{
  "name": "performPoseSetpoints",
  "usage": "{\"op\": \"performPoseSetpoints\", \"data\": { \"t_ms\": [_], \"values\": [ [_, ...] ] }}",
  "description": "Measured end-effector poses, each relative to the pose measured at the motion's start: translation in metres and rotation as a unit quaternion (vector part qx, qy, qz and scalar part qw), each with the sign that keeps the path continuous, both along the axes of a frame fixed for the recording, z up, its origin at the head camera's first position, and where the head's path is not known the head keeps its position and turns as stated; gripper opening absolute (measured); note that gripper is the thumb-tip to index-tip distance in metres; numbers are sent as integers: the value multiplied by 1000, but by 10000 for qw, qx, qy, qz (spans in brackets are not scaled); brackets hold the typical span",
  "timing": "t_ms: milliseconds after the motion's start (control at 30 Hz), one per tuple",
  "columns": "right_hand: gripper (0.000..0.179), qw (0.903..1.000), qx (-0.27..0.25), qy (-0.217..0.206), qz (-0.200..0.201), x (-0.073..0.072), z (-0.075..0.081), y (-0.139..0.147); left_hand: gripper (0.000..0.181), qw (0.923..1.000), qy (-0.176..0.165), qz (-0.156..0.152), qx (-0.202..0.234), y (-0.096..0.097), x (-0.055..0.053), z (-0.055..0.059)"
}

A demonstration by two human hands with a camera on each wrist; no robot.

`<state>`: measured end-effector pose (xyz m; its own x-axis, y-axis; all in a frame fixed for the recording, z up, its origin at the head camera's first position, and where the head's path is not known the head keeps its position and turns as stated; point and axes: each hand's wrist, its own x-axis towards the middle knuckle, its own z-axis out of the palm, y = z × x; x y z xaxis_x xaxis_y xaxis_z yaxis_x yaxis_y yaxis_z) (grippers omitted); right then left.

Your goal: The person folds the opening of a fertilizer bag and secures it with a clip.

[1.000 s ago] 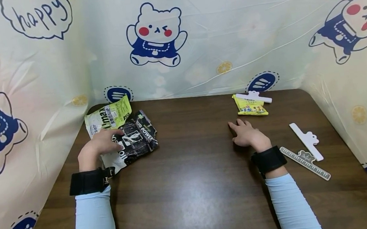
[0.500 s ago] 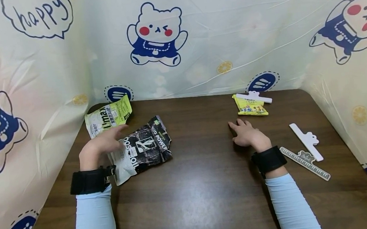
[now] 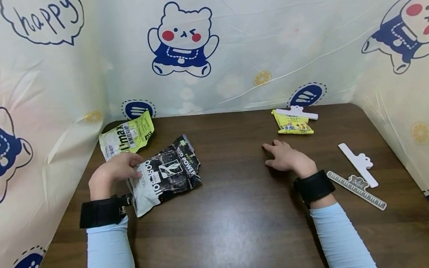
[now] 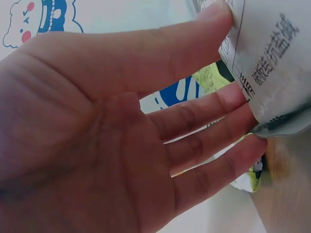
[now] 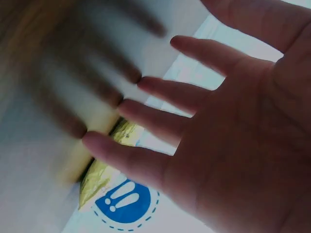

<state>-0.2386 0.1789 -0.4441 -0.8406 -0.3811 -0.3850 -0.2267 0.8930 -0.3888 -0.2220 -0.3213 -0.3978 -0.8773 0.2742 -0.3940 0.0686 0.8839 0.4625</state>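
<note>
In the head view a crumpled black-and-white snack bag (image 3: 167,171) lies flat on the left of the table. My left hand (image 3: 117,171) is at its white end. The left wrist view shows my thumb and largely straight fingers (image 4: 209,158) reaching to the edge of the bag (image 4: 277,68); some contact is hidden. My right hand (image 3: 288,159) rests on the table with fingers spread and holds nothing. Beyond it lies a small yellow snack packet (image 3: 295,125) with a white sealing clip (image 3: 301,113) across its far end.
A green-and-white snack bag (image 3: 127,136) lies behind my left hand at the table's far left corner. On the right are a white clip (image 3: 357,164) and a grey patterned clip (image 3: 355,190). A printed curtain (image 3: 237,50) surrounds the wooden table (image 3: 228,232).
The black-and-white bag has moved right, away from the green one, and lies flatter. My left hand lifted its fingers, then lowered them at the bag's end. My right hand shifted slightly left.
</note>
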Motion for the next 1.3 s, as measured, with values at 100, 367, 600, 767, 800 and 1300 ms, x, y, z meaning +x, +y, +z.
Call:
{"op": "performPoseSetpoints", "data": {
  "t_ms": [100,367,600,767,800,1300],
  "values": [
    [62,9994,-246,37,232,2,1,-4,51,9999,93,-96,-57,3,1,1],
    [56,9965,-647,184,488,4,0,-12,53,9983,190,-274,-486,26,3,5],
    [52,9954,-671,278,621,7,0,-18,55,9976,-188,-64,-660,61,6,9],
    [49,9953,-691,278,625,8,0,-20,54,9949,-152,-253,-960,84,7,9],
    [49,9951,-705,277,631,8,1,-20,54,9943,-143,-294,-1012,88,7,9],
    [43,9937,-898,230,634,12,8,-21,55,9906,-23,-765,-1133,142,19,2]
  ]
}}
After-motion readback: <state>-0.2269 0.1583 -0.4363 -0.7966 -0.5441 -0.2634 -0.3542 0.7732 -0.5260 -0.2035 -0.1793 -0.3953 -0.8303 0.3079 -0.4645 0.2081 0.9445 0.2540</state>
